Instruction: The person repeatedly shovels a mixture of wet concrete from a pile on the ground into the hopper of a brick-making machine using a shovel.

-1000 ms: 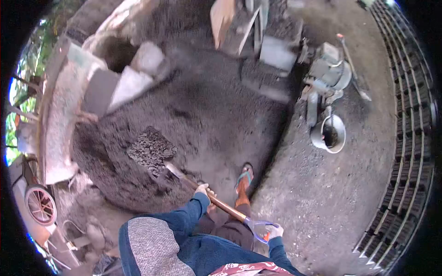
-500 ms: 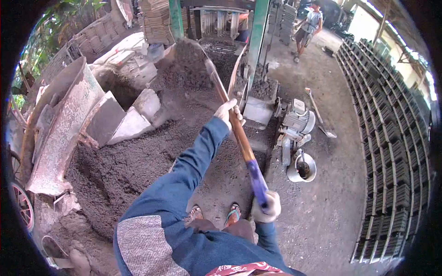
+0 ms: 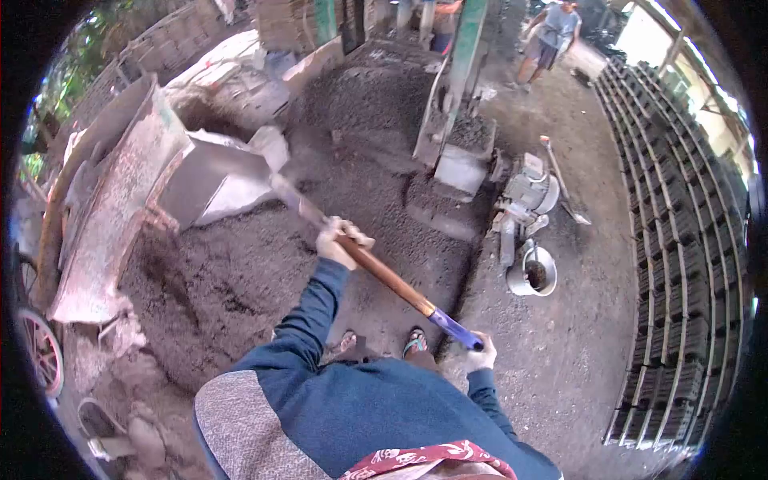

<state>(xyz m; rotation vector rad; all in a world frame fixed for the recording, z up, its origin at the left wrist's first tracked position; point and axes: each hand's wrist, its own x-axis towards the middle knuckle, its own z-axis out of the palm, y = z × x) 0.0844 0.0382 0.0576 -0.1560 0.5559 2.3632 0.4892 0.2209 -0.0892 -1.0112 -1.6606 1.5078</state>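
A shovel (image 3: 392,282) with a wooden shaft and a purple handle end slants across the middle of the view. My left hand (image 3: 342,242) is wrapped round the shaft near the blade. Around the purple handle end, my right hand (image 3: 480,352) is closed, lower and to the right. The shovel's blade points up and left, blurred, over the dark loose material (image 3: 232,280) and close to a pale slab (image 3: 236,196). Whether anything lies on the blade cannot be made out.
A motor (image 3: 530,190) and a white bucket (image 3: 532,272) stand right of the pile. Behind them lies another shovel (image 3: 565,182). Racks of dark blocks (image 3: 680,280) line the right side. A person (image 3: 550,40) is at the top right. A rusty metal drum (image 3: 120,208) stands left, above a wheel (image 3: 40,352).
The shovel first rose from the pile toward the green-framed machine, then swung back left and lower. Both hands kept their hold. The view tilted up, then slightly down.
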